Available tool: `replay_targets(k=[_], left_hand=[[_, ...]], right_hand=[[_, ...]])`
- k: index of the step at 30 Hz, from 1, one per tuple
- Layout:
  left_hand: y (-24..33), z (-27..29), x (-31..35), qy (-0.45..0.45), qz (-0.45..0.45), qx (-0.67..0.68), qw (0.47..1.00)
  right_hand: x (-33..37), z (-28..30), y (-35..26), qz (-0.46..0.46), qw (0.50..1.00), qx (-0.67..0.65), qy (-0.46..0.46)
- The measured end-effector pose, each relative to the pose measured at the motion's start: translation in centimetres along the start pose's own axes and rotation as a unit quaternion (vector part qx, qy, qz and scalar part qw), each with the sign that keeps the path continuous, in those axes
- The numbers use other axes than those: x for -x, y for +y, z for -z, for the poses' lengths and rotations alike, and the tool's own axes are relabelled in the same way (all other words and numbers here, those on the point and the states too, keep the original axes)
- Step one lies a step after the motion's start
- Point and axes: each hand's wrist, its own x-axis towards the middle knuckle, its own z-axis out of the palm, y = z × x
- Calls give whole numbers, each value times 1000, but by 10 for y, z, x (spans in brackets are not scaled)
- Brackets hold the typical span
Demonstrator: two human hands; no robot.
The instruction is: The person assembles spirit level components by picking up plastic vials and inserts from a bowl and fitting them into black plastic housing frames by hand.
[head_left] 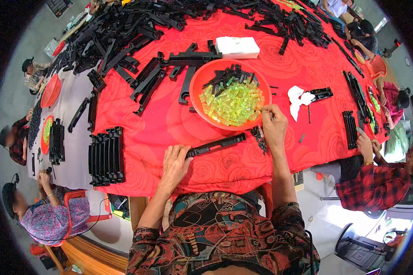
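My left hand [174,165] is closed around the left end of a long black plastic part [218,145], which lies slantwise on the red cloth before me. My right hand [274,123] is at the right rim of a red basin [195,89], fingers pinched together; whether a small piece is between them I cannot make out. Heaped in the basin are small translucent yellow-green pieces [231,103], with small black pieces [229,75] at the far side. Just below the basin, beside my right wrist, lies a little cluster of black bits [259,139].
Black parts [106,156] stand in a neat row at my left. A big pile of similar parts [137,27] covers the far table. Behind the basin is a white box [237,47]; right of it lies crumpled tissue [299,101]. Other people sit along both sides.
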Motion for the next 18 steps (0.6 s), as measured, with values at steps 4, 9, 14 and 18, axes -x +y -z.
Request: replay_targets(k=[4, 9, 14, 18], left_hand=[[-9, -9, 3, 21, -18, 32, 999], [-12, -14, -1, 39, -45, 68, 996], [-12, -16, -1, 52, -45, 78, 995], [-12, -14, -1, 46, -45, 86, 994]], right_hand=[[-37, -23, 12, 152, 983, 97, 29], [-65, -50, 14, 228, 924, 306, -4], [-77, -59, 27, 170, 909, 375, -58], [-76, -61, 22, 175, 904, 383, -70]])
